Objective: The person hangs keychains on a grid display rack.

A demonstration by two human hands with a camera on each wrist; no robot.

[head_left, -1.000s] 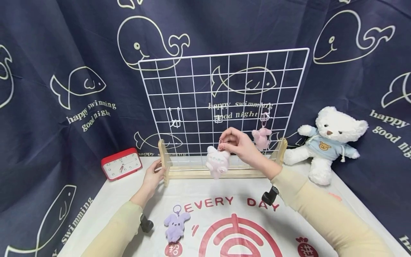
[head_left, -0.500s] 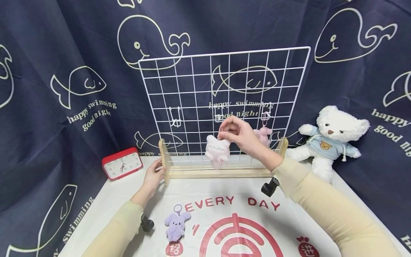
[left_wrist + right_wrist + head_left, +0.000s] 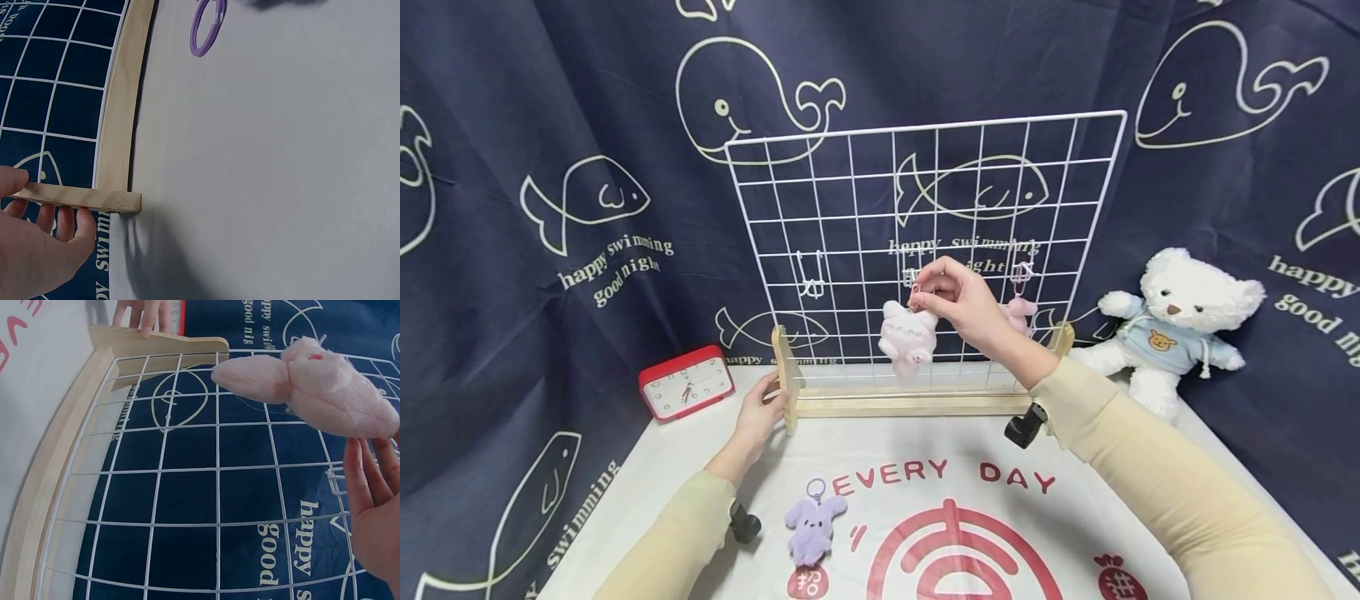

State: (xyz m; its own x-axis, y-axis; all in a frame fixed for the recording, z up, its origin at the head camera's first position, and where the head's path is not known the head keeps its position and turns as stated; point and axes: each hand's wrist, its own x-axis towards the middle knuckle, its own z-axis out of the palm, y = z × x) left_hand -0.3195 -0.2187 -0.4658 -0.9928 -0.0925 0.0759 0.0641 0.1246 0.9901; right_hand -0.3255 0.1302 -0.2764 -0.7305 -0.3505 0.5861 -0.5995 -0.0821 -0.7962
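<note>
My right hand [image 3: 961, 302] pinches the ring at the top of a pale pink plush keychain [image 3: 907, 335], which hangs in front of the wire grid [image 3: 850, 197] just below the middle hook [image 3: 911, 276]. In the right wrist view the plush [image 3: 325, 387] lies beside the fingers of my right hand [image 3: 375, 506], its ring hidden. My left hand [image 3: 758, 419] grips the wooden end stand [image 3: 785, 379]; in the left wrist view, thumb and fingers of the left hand [image 3: 47, 250] lie on either side of that wooden piece [image 3: 87, 197].
A purple plush keychain [image 3: 812, 529] lies on the table. A pink plush [image 3: 1020, 314] hangs from the right hook [image 3: 1022, 272]; the left hook [image 3: 811, 283] holds nothing. A red clock [image 3: 687, 384] stands left, a white teddy bear [image 3: 1180, 321] right.
My right hand has risen with the pale pink plush, bringing it up close under the middle hook. My left hand has stayed on the stand.
</note>
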